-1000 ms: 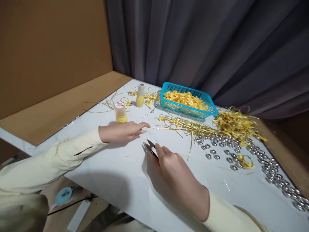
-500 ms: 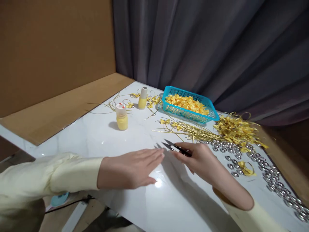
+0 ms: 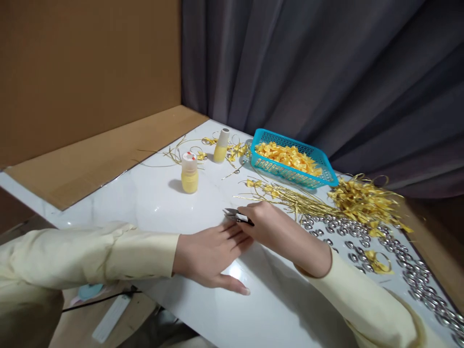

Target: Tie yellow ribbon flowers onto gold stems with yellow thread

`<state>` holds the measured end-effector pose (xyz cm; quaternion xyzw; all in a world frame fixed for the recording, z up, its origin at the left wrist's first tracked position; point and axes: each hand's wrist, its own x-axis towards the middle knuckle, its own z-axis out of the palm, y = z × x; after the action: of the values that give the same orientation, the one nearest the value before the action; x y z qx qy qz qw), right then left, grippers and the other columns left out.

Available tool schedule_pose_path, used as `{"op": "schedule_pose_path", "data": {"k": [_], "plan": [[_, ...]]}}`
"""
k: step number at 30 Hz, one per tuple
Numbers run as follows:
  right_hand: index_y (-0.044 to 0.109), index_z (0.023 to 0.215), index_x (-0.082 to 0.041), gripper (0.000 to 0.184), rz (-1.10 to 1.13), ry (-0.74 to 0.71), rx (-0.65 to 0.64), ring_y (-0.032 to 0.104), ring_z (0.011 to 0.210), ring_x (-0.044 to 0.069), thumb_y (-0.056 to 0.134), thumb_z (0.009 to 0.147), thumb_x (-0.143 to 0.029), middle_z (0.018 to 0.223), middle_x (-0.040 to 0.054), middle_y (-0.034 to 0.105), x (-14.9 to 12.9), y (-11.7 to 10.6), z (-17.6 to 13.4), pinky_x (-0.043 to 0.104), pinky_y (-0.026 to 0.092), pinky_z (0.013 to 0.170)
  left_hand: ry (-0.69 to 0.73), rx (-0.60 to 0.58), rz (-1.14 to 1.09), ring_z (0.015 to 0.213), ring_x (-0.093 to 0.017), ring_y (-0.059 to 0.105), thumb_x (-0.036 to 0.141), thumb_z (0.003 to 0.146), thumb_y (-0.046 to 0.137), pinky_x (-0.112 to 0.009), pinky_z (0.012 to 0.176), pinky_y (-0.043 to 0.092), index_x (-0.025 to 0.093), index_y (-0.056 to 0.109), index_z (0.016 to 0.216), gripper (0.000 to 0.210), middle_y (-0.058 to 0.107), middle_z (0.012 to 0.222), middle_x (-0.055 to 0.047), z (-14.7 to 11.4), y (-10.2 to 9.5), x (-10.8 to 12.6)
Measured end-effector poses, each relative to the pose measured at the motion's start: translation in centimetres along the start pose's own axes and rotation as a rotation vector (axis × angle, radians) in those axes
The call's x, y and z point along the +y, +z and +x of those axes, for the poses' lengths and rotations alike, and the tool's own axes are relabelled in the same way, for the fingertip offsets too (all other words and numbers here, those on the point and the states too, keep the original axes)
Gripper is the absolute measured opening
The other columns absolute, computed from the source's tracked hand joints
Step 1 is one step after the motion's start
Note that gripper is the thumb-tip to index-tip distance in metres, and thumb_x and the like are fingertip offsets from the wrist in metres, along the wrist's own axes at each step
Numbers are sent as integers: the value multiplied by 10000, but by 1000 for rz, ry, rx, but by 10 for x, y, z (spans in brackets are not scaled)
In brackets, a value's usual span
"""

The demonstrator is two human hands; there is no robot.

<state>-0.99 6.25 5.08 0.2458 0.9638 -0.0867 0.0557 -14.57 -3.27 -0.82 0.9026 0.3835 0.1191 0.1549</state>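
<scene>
In the head view, small black-handled thread snips [image 3: 239, 217] are gripped in my right hand [image 3: 270, 224], their dark blades pointing left. My left hand [image 3: 213, 253] is stretched out palm down just over the white table, thumb apart from the fingers. Its fingertips lie under or against the right hand, so they are partly hidden. Beyond the hands, gold cords [image 3: 297, 199] with yellow bows lie in a bundle. A bottle of yellow liquid [image 3: 189, 180] stands behind my left hand.
A blue basket [image 3: 328, 171] holds yellow ribbon bows [image 3: 288, 158]. Behind the first bottle is a second bottle [image 3: 220, 150]. Silver rings [image 3: 413, 275] spread along the right side, near a pile of gold bows [image 3: 362, 198]. Cardboard [image 3: 119, 159] edges the table's left.
My right hand has moved left with the snips, meeting the fingertips of my left hand. My left hand has shifted slightly right, and its thumb now points farther out.
</scene>
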Motion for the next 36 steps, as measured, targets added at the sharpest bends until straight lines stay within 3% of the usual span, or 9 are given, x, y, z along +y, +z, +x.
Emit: {"op": "schedule_pose_path", "data": {"k": [7, 14, 19, 23, 29, 36], "plan": [[624, 790, -122, 130, -126, -8, -21, 516, 546, 118, 535, 884, -106, 672, 44, 624, -5, 1, 0, 242, 274, 507, 16, -12, -108, 1380, -350, 272, 609, 873, 482, -419, 1161, 142, -3, 361, 1382, 805, 342, 1455, -278, 0, -7, -2], [591, 926, -97, 81, -338, -211, 14, 560, 536, 140, 515, 905, -80, 714, 38, 624, -3, 8, -8, 287, 240, 489, 53, -28, -231, 1354, -334, 332, 509, 900, 511, -412, 1137, 235, 34, 384, 1368, 679, 369, 1447, -251, 1, -19, -5], [553, 1044, -35, 146, -441, -338, -30, 600, 573, 156, 502, 909, -51, 721, 55, 638, -3, 9, -6, 303, 229, 475, 30, -51, -253, 1217, -345, 492, 494, 892, 530, -435, 1036, 383, 53, 494, 1262, 577, 509, 1328, -247, 2, -22, -3], [546, 1041, -61, 132, -486, -330, -28, 608, 579, 153, 503, 916, -62, 740, 44, 638, -3, 5, -6, 303, 235, 473, 26, -70, -260, 1230, -348, 483, 480, 894, 529, -437, 1034, 389, 44, 470, 1298, 597, 495, 1341, -251, 2, -26, -3], [533, 1054, -67, 155, -528, -290, -16, 610, 583, 154, 491, 907, -39, 741, 35, 619, -3, -4, -10, 305, 241, 473, 64, -62, -308, 1354, -328, 343, 454, 906, 521, -432, 1122, 282, 86, 353, 1411, 647, 371, 1461, -214, 2, -30, -3], [521, 1114, -50, 187, -529, -323, -27, 631, 614, 161, 479, 932, -61, 787, 52, 639, -4, -1, -6, 309, 269, 472, 61, -64, -279, 1304, -320, 406, 473, 892, 528, -407, 1098, 312, 73, 395, 1374, 641, 433, 1404, -228, 2, -28, -6]]}}
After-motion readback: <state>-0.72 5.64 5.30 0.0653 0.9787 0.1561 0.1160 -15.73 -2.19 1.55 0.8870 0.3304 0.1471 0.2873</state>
